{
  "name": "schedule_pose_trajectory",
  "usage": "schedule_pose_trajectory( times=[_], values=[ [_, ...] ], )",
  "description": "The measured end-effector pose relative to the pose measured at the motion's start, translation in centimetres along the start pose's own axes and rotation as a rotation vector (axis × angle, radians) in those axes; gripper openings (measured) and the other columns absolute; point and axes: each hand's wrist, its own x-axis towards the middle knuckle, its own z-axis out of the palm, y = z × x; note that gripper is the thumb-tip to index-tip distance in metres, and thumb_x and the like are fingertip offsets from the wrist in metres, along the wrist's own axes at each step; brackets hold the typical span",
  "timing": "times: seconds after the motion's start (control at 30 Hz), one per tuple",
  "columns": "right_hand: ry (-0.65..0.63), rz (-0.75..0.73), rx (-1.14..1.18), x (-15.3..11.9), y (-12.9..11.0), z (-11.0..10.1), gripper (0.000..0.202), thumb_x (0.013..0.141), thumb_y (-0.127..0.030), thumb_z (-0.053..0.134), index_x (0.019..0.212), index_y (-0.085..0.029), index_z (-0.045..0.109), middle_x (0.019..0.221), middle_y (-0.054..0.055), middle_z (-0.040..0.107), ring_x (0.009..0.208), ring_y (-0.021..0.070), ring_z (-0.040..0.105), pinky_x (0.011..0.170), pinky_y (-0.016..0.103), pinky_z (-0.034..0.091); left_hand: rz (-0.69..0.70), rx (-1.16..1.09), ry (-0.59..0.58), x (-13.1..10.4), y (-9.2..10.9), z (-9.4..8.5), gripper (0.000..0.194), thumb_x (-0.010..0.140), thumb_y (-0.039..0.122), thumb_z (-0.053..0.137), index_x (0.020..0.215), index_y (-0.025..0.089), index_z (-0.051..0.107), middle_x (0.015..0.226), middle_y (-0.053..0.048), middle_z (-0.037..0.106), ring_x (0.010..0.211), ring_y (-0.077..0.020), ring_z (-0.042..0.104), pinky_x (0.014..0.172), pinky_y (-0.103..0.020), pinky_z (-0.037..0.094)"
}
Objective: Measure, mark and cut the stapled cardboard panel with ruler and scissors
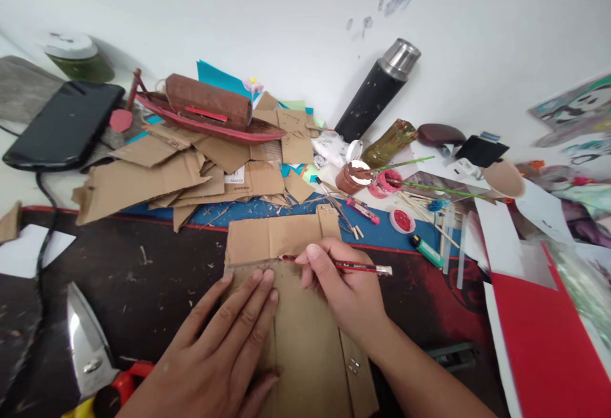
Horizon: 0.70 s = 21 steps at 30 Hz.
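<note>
A piece of brown cardboard (305, 341) lies on the dark tabletop in front of me, with fold lines across it. My left hand (229, 335) rests flat on its left side, fingers stretched out. Just beyond those fingertips a thin greyish strip (252, 263) crosses the cardboard; whether it is a clear ruler or a drawn band I cannot tell. A dark pencil (356, 266) with red stripes is pinched in my right hand (341, 278). Its tip meets the cardboard close to the right end of that strip.
Large scissors (90, 341) lie open at the left. Behind the cardboard are scraps (143, 182), a model boat (205, 112), a black flask (377, 90) and paint pots (354, 176). A box cutter (451, 355) and red paper (544, 341) lie to the right.
</note>
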Motion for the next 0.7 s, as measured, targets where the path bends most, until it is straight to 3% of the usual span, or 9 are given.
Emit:
schedule_pose_trajectory(
  times=[0.2,0.7],
  values=[
    [0.003,0.002,-0.022,-0.07,0.09,0.09,0.033,0.113,-0.031,0.059,0.087,-0.023,0.078,0.065,-0.003,0.074,0.062,0.0131,0.069,0.067,0.025,0.052,0.007,-0.013,0.006,0.04,-0.21,0.29,0.073,0.112,0.061,0.053,0.169,0.015,0.05,0.163,-0.015,0.068,0.151,-0.0318,0.061,0.141,-0.047,0.019],
    [-0.01,0.002,-0.058,-0.09,0.06,0.12,0.033,0.113,-0.032,0.059,0.088,-0.022,0.078,0.066,-0.004,0.073,0.062,0.0126,0.069,0.068,0.025,0.052,0.01,-0.009,0.011,-0.15,-0.1,0.23,0.073,0.112,0.06,0.053,0.169,0.015,0.051,0.163,-0.014,0.068,0.153,-0.0314,0.059,0.141,-0.048,0.019]
  ],
)
